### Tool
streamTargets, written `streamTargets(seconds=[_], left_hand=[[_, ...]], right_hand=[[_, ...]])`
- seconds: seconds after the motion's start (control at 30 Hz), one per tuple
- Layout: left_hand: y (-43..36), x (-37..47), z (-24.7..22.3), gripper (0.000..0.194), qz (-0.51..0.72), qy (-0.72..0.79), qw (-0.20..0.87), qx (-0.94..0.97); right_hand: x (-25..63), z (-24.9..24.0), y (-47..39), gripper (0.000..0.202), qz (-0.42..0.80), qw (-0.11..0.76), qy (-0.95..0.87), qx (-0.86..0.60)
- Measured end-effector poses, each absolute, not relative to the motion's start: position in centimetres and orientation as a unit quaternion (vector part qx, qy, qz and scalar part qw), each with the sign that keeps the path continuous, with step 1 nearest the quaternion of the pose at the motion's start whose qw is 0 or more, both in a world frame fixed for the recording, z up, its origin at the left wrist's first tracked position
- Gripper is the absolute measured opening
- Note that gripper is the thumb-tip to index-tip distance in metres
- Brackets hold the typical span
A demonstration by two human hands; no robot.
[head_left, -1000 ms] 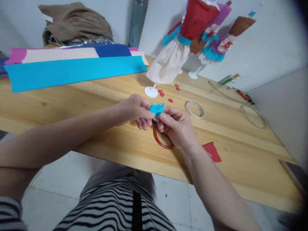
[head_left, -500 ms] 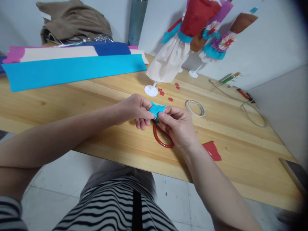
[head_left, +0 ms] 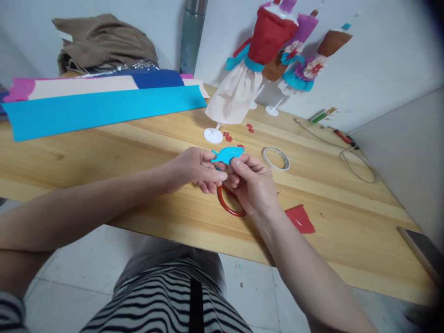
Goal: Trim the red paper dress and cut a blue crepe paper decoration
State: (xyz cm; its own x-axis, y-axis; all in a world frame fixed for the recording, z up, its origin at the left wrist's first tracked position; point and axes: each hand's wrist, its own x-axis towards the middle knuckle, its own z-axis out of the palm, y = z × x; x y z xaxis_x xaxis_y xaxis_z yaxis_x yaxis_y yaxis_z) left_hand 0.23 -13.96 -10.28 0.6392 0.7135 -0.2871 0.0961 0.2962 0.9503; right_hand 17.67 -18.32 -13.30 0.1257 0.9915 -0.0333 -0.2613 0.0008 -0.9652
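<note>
Nearest the viewpoint, a striped top [head_left: 163,296] was located short of the small blue piece [head_left: 227,155], the reference for all positions. On the counter [head_left: 145,143], a red scrap [head_left: 300,219] lay nearer than the piece and to its right; a red looped handle [head_left: 229,208] lay just nearer than the piece, partly covered by the hands. The piece itself was suspended above the counter, between both hands. The right hand [head_left: 255,180], at the piece's near right edge, had its grip closed on that edge, thumb on the face. The left hand [head_left: 201,171], at the piece's left end, had its grip partly spread, thumb extended below the piece; whether its fingers held that end could not be determined. A tape roll [head_left: 286,163] lay flat to the right of the piece. Red cut-outs [head_left: 227,137] lay just beyond it. Farther beyond stood a miniature dress form [head_left: 232,95] with red bodice and pale skirt. A long blue sheet [head_left: 107,111] lay beyond the piece to the left; behind that sheet were a bottle [head_left: 192,39] and heaped brown cloth [head_left: 107,44].
</note>
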Motion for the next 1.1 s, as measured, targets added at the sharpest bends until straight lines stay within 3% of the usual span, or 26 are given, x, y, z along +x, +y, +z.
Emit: streamTargets(seconds=[0.47,1.1], left_hand=[[-14.78,1.05,-9.61,0.023,0.323,0.425,0.672,0.512],[-14.10,0.93,-10.20,0.028,0.281,0.433,0.694,0.503]], right_hand=[[17.29,-13.81,-18.52,0.043,0.535,0.577,-0.404,-0.467],[17.39,-14.19,-18.45,0.043,0.509,0.550,-0.440,-0.495]])
